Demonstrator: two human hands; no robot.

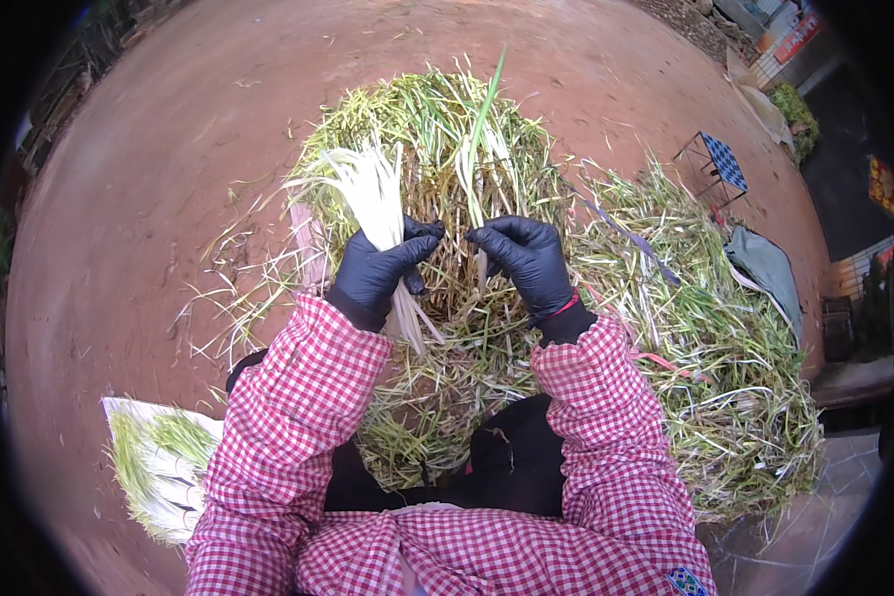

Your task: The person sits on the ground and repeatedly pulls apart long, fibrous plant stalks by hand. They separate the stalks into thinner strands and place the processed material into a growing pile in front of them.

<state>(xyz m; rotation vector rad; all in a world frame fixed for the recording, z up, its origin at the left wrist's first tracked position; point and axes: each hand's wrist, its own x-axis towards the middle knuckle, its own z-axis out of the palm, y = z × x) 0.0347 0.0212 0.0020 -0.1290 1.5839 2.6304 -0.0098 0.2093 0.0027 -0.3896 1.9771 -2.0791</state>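
Observation:
My left hand (375,270), in a black glove, is closed around a bunch of whitish, ribbon-like stalks (370,189) that fan out above the fist. Their thinner ends hang below it. Close beside it on the right, my gloved right hand (522,260) pinches a single long green-and-white stalk (475,164) near its lower part. Its green blade points up and slightly right. Just beyond both hands stands a thick pile of similar stalks (422,109), yellow-green at the top and brownish lower down.
Loose stalks (685,298) form a large heap to the right, with a dark strap (631,241) across it. Trimmed bunches lie on a white sheet (119,405) at lower left. A small stool (722,161) stands on the reddish ground (169,199) beside a grey-green cloth (765,266).

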